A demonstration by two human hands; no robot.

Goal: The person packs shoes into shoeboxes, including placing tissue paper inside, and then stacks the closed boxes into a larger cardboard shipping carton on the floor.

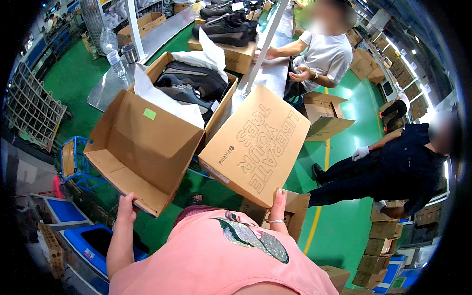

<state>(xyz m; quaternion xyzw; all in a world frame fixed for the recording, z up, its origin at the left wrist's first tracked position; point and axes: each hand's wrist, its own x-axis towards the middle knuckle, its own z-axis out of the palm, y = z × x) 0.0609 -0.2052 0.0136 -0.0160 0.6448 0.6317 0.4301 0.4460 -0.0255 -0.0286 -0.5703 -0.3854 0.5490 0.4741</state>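
Note:
An open brown shoebox [216, 120] stands on the metal bench, holding dark grey shoes [191, 83] and white tissue paper [169, 104]. Its hinged lid [142, 147] is folded back toward me, with a small green sticker inside. My left hand [127, 208] grips the lid's near left edge, fingers partly hidden behind the cardboard. To the right, a closed shoebox [258, 142] with outlined lettering on top is tilted against the open one. My right hand [279, 205] holds its near corner, thumb up along the side; the other fingers are hidden beneath.
Several dark shoes [226, 29] sit on boxes farther along the metal bench [105, 88]. A clear bottle [117, 64] and metal cup [130, 53] stand at its left end. A metal post [265, 46] rises nearby. One person [324, 54] works across; another [388, 157] stands right. Open cartons [324, 115] lie around.

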